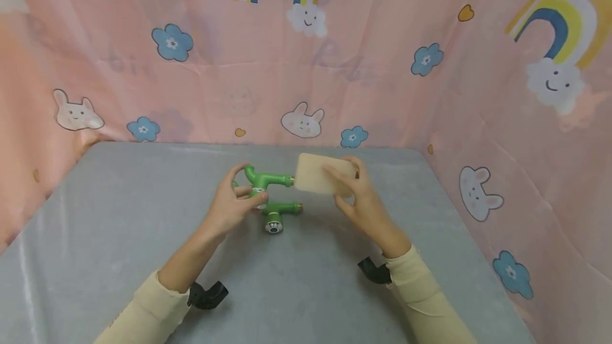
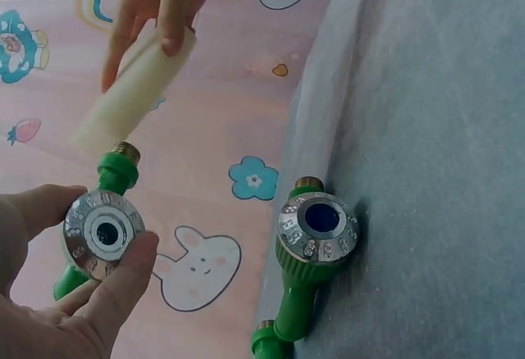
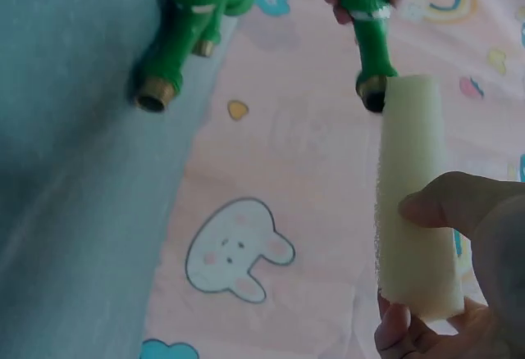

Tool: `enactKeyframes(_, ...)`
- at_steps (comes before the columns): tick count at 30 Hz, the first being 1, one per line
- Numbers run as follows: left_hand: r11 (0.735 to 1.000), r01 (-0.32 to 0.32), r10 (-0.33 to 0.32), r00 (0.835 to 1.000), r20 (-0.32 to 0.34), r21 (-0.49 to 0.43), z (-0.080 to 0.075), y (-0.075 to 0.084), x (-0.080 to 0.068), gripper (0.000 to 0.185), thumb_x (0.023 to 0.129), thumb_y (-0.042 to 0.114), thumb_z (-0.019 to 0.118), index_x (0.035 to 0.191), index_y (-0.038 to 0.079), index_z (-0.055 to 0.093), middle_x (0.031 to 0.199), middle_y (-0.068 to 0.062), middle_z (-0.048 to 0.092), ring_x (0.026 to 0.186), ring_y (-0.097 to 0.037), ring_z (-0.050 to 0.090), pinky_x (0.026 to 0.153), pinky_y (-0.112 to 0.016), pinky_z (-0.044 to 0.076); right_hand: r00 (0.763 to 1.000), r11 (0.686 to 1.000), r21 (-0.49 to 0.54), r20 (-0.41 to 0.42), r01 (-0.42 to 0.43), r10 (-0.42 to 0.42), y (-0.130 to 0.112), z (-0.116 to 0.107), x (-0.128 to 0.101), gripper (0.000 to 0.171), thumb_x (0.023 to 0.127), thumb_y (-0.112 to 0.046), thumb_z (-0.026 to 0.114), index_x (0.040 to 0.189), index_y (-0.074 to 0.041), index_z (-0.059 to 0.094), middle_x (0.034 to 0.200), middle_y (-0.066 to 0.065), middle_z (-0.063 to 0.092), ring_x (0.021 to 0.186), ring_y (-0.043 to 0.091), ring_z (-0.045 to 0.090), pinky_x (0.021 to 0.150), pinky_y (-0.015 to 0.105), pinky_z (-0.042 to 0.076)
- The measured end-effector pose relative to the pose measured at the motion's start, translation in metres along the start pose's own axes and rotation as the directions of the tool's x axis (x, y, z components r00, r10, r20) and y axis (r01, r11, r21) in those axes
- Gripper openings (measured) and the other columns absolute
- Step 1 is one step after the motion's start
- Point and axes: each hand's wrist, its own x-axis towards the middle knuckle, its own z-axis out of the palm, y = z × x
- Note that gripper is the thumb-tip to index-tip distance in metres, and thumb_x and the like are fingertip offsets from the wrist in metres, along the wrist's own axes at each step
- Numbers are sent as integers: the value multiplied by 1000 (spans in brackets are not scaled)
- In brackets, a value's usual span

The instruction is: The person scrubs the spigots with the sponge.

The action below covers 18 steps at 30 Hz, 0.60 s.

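Two green taps: left hand (image 1: 232, 205) grips one (image 1: 265, 179), right hand (image 1: 359, 198) pinches sponge (image 1: 315, 175), other tap (image 1: 279, 214) on table (image 1: 119, 227).

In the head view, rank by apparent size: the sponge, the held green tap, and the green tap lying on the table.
1. The sponge, in the right hand, looks largest.
2-3. The held green tap, in the left hand, and the green tap lying on the table look alike; fingers hide part of the held one, so no ranking.

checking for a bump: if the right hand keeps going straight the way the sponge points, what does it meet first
Most likely the brass-tipped outlet of the green tap gripped by the left hand. The right hand holds the beige sponge with its edge at that outlet; whether they touch is unclear. A second green tap lies lower on the table.
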Motion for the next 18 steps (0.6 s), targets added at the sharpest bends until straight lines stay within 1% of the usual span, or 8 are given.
enactKeyframes(3, 1000, -8, 8, 1000, -3, 4, -1, -1, 0, 90, 94, 8, 71, 162, 8, 13, 144, -33, 51, 120, -40, 66, 89, -38, 61, 997, 996, 58, -28, -64, 66, 0, -7, 0, 63, 88, 7, 69, 146, -15, 56, 152, 23, 31, 110, 35, 50, 81, 40, 50)
enactKeyframes(5, 999, -27, 27, 1000, 8, 18, -1, -2, 0, 83, 95, 8, 70, 160, 1, 19, 147, -32, 49, 126, -41, 62, 92, -37, 60, 997, 991, 121, -35, -59, 64, -3, -8, 0, 63, 89, 3, 69, 147, -14, 54, 153, 22, 32, 110, 34, 51, 82, 35, 47)
enactKeyframes(6, 999, -42, 41, 999, 13, 28, -1, -3, 0, 77, 95, 8, 69, 157, -2, 26, 147, -30, 50, 128, -40, 60, 95, -38, 59, 998, 986, 162, -25, -47, 52, -6, -7, -1, 62, 90, 1, 69, 148, -13, 52, 154, 22, 31, 111, 34, 51, 82, 33, 46)
enactKeyframes(9, 991, -115, 113, 993, 30, 62, 0, -6, 0, 60, 94, 8, 70, 147, -5, 45, 144, -26, 56, 133, -38, 57, 106, -46, 52, 998, 969, 245, 55, -38, 25, -14, -1, -1, 60, 93, -6, 68, 150, -14, 50, 155, 23, 30, 113, 34, 49, 81, 31, 43)
enactKeyframes(11, 978, -177, 176, 984, 23, 110, 2, -7, 0, 55, 93, 9, 72, 143, -2, 52, 140, -22, 61, 132, -36, 58, 112, -50, 47, 991, 960, 269, 125, -74, 41, -18, 2, -2, 59, 95, -8, 65, 151, -17, 49, 156, 22, 28, 117, 35, 49, 81, 31, 46)
enactKeyframes(14, 957, -241, 244, 970, 4, 163, 4, -8, 0, 52, 90, 7, 74, 139, 1, 57, 137, -19, 64, 130, -35, 60, 107, -52, 51, 977, 960, 231, 179, -156, 116, -16, 1, -3, 57, 95, -7, 61, 150, -20, 50, 157, 22, 27, 119, 37, 49, 82, 35, 49)
enactKeyframes(16, 945, -268, 272, 962, 3, 188, 6, -8, -1, 53, 89, 5, 75, 139, 1, 58, 137, -19, 64, 130, -35, 61, 101, -48, 56, 972, 958, 211, 174, -194, 159, -13, -3, -3, 58, 94, -5, 59, 150, -20, 51, 157, 22, 27, 123, 38, 49, 83, 37, 51)
enactKeyframes(18, 942, -281, 283, 959, 17, 181, 8, -8, -1, 54, 88, 2, 76, 139, 0, 58, 138, -19, 63, 130, -35, 60, 94, -42, 59, 974, 960, 195, 142, -201, 175, -10, -6, -4, 57, 94, -6, 59, 149, -19, 52, 156, 22, 28, 116, 36, 50, 79, 34, 48)
